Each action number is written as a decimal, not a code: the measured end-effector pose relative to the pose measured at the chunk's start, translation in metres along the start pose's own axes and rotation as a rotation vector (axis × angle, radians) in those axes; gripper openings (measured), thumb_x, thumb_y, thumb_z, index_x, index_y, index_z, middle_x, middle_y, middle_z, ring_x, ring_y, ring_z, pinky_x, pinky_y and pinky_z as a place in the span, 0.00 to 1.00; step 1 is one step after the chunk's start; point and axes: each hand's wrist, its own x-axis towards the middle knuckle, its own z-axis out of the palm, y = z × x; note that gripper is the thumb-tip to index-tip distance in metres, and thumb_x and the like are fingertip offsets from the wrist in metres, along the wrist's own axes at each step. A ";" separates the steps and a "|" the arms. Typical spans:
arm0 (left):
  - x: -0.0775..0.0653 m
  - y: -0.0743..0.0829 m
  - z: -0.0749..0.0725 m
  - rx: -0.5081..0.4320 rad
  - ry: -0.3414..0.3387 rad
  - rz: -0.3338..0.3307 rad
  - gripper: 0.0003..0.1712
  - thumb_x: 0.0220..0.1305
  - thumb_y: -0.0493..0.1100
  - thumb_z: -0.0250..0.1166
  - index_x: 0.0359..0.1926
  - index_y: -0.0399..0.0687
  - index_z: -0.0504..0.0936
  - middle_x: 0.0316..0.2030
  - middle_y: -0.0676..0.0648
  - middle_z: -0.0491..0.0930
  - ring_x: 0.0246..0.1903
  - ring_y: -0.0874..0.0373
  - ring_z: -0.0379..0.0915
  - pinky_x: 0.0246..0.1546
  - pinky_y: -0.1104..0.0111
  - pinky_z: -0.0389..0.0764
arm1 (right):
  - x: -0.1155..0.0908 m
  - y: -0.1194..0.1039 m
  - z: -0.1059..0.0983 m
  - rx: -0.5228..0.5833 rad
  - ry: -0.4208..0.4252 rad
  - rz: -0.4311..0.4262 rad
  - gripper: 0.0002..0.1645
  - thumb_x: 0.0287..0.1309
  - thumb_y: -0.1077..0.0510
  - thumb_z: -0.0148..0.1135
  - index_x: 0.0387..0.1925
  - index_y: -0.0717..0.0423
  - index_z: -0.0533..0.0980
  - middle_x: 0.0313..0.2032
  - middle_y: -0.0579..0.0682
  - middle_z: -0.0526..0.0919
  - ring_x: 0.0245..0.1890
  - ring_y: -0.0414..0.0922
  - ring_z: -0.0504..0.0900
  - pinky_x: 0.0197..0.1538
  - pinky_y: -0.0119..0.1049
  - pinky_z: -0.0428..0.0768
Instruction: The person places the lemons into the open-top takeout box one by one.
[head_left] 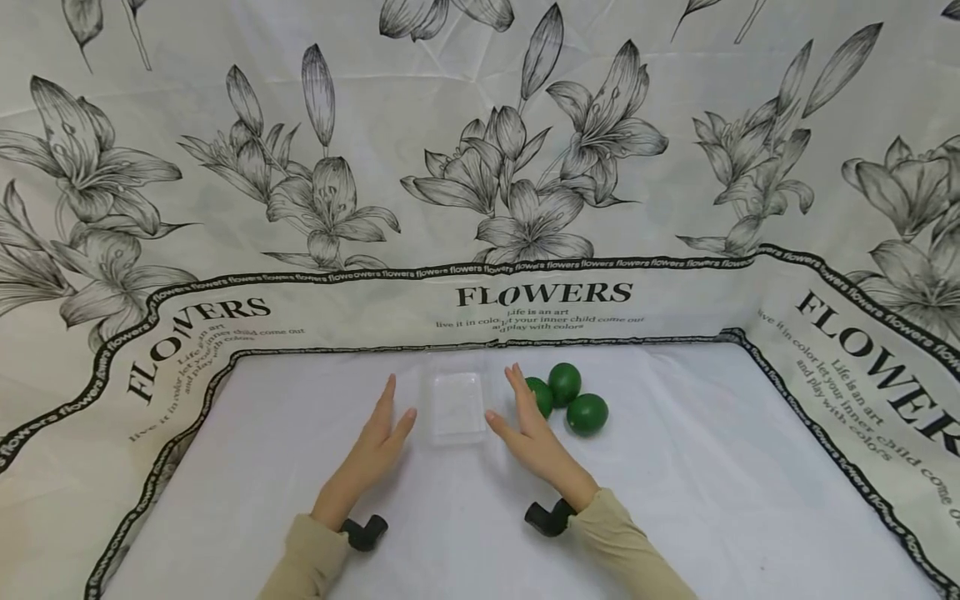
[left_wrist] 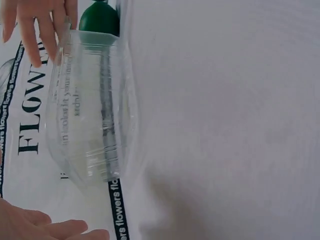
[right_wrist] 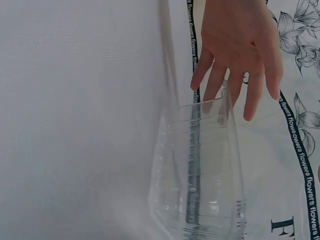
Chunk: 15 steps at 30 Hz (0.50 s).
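A clear plastic box [head_left: 457, 407] sits on the white cloth in the middle of the head view. To its left is my left hand [head_left: 372, 446], fingers straight and thumb apart, with a gap to the box. On the other side my right hand [head_left: 536, 437] has straight fingers too, its thumb close to the box's right wall. Neither hand holds anything. Just beyond the right hand lie three dark green, smooth, lime-like fruits [head_left: 587, 414], one partly hidden by its fingers. The left wrist view shows the box [left_wrist: 85, 115] between both hands.
White cloth [head_left: 675, 500] covers the table. Behind and at both sides stands a pale cloth backdrop [head_left: 360, 308] with black flower prints and lettering. A black wrist mount [head_left: 366, 533] shows by the left wrist and another [head_left: 549, 517] by the right.
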 end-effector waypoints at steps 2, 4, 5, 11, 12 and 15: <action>0.005 -0.002 0.005 -0.069 0.004 -0.024 0.43 0.71 0.61 0.43 0.74 0.46 0.34 0.73 0.43 0.35 0.72 0.46 0.32 0.69 0.50 0.40 | 0.006 0.006 0.008 0.036 -0.006 0.044 0.46 0.67 0.43 0.49 0.74 0.50 0.37 0.73 0.49 0.31 0.72 0.50 0.33 0.69 0.57 0.40; 0.011 -0.007 0.011 -0.154 0.008 -0.055 0.42 0.72 0.57 0.44 0.74 0.46 0.34 0.73 0.43 0.35 0.72 0.46 0.32 0.69 0.50 0.40 | 0.011 0.013 0.014 0.073 0.003 0.092 0.47 0.66 0.44 0.50 0.73 0.51 0.36 0.73 0.52 0.32 0.72 0.50 0.34 0.69 0.56 0.42; 0.014 -0.010 0.014 -0.196 0.006 -0.064 0.41 0.73 0.55 0.44 0.74 0.46 0.33 0.73 0.42 0.35 0.72 0.46 0.31 0.69 0.50 0.40 | 0.014 0.020 0.019 0.093 0.016 0.105 0.48 0.66 0.43 0.50 0.73 0.52 0.36 0.73 0.54 0.33 0.72 0.51 0.35 0.69 0.56 0.42; 0.021 -0.018 0.025 -0.467 -0.016 -0.093 0.39 0.75 0.49 0.42 0.73 0.43 0.28 0.73 0.41 0.33 0.72 0.45 0.30 0.69 0.50 0.39 | 0.021 0.040 0.033 0.277 -0.002 0.189 0.51 0.66 0.48 0.52 0.72 0.59 0.31 0.72 0.62 0.34 0.72 0.57 0.36 0.70 0.53 0.42; 0.020 -0.016 0.025 -0.497 -0.016 -0.093 0.39 0.75 0.49 0.42 0.73 0.43 0.29 0.73 0.42 0.33 0.72 0.46 0.30 0.69 0.51 0.39 | 0.020 0.040 0.033 0.303 -0.015 0.190 0.50 0.67 0.49 0.52 0.72 0.60 0.31 0.72 0.61 0.33 0.72 0.56 0.36 0.70 0.52 0.42; 0.016 -0.009 0.023 -0.521 -0.018 -0.080 0.39 0.74 0.49 0.43 0.73 0.42 0.31 0.73 0.42 0.36 0.72 0.48 0.32 0.69 0.54 0.41 | 0.017 0.038 0.032 0.372 -0.048 0.164 0.49 0.68 0.54 0.51 0.71 0.61 0.29 0.72 0.60 0.32 0.72 0.55 0.35 0.70 0.51 0.42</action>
